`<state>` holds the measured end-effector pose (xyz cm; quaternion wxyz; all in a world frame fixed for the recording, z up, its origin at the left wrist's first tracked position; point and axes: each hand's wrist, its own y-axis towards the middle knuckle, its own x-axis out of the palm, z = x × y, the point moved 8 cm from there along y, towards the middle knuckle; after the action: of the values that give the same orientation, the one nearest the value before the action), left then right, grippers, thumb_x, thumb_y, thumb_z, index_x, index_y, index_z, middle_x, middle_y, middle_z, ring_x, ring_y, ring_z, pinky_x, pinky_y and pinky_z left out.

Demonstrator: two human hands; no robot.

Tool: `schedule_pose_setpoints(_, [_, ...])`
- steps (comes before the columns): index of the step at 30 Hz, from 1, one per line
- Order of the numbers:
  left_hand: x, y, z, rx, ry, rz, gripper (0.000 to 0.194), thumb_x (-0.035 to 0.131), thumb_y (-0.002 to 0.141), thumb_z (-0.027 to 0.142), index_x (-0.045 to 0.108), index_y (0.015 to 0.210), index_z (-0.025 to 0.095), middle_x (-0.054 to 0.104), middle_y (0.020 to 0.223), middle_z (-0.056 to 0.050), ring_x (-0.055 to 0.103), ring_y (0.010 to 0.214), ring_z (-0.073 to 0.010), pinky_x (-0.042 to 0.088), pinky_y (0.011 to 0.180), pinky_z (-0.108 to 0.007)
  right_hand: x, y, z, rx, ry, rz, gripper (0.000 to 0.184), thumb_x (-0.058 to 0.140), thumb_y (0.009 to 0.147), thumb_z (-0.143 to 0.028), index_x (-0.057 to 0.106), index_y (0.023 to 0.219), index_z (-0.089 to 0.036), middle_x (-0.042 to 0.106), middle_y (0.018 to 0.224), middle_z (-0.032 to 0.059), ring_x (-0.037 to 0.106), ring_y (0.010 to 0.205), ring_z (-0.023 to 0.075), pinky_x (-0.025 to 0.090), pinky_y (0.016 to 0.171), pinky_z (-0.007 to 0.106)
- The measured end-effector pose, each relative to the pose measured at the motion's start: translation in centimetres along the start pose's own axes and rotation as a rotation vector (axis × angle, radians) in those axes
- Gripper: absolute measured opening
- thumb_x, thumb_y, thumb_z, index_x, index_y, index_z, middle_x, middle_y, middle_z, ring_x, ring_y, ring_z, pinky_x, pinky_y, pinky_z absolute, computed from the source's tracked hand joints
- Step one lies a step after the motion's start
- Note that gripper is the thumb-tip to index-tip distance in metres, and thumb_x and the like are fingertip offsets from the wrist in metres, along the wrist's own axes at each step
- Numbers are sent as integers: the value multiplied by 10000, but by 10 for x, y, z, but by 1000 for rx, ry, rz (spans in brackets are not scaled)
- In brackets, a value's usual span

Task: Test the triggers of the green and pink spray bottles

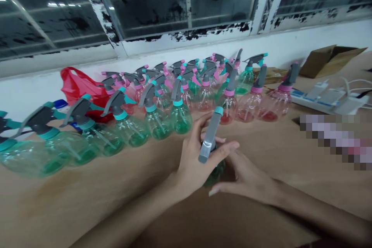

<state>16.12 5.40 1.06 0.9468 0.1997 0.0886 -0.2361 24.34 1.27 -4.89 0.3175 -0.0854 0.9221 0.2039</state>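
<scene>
In front of me stands a green spray bottle (pixel 211 135) with a grey and turquoise trigger head, seen from above. My left hand (pixel 192 162) is closed around its neck, just under the head, thumb on the right side. Lower down, my right hand (pixel 251 176) curves around the bottle's green body from the right, its thumb near the base. The hands hide most of the body. Just beyond them stand another green spray bottle (pixel 180 118) and a pink spray bottle (pixel 228 106).
Rows of green and pink spray bottles run across the wooden table (pixel 139 186). Behind them lies a red plastic bag (pixel 83 89). At the right are a white power strip (pixel 328 99) with cables and an open cardboard box (pixel 325 62). Windows line the wall.
</scene>
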Motion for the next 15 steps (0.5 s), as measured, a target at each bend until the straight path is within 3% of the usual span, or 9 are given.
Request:
schedule_pose_setpoints(5, [13,7,-1,-54,50,-70,688,696,729,429,336,1286,244,640,1121,-90,651,978,-239,518,856,-387,-14,0,-6,10,-68,83,724,635,736,-524,328,1335,-256,466,1313,96,399,1244,303,383,1010,484])
schedule_pose_setpoints(7, [11,5,-6,-55,127,-98,741,709,712,429,314,1311,242,576,1230,-117,597,1079,-271,485,904,-418,-17,1,-7,36,-83,75,670,634,730,-536,396,1281,-238,522,1230,93,458,1174,287,414,979,460])
schedule_pose_setpoints(12, [-13,-16,-43,-47,262,-121,567,510,872,393,268,1347,198,401,1398,-132,379,1295,-261,320,1063,-479,-33,4,0,115,-242,159,611,601,721,-598,487,1171,-201,558,1092,108,504,1059,293,447,904,484])
schedule_pose_setpoints(15, [-32,-32,-70,-77,499,-140,533,457,898,385,248,1361,222,370,1420,-121,349,1314,-264,288,1077,-502,-44,11,9,125,-361,229,657,567,726,-635,478,1190,-178,539,1128,127,484,1096,307,431,914,494])
